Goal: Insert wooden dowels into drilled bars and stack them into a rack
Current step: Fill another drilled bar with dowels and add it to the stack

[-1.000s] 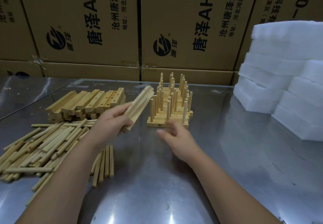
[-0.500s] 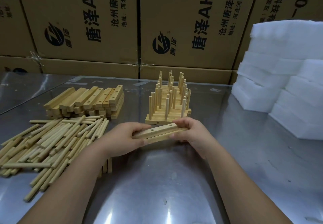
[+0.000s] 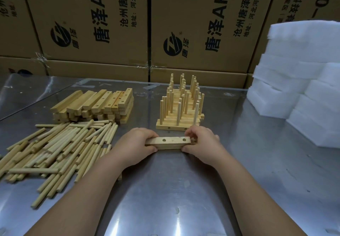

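Dim, even light comes from above me, streaking white glare on the steel tabletop. The cardboard cartons bow at the wide-angle edges, slightly soft.

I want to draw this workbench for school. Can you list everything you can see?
held bar: one, maybe two stacked, pale wood, two holes on top, between the hands
rack: one, pale wood, many upright dowels, just behind the held bar
spare bars: many, pale wood, stacked back left
loose dowels: many, pale wood, heaped on the left
table: one, shiny grey metal
cardboard boxes: several, brown, behind the table
foam blocks: several, white, stacked on the right
left hand: grips the bar's left end
right hand: grips the bar's right end
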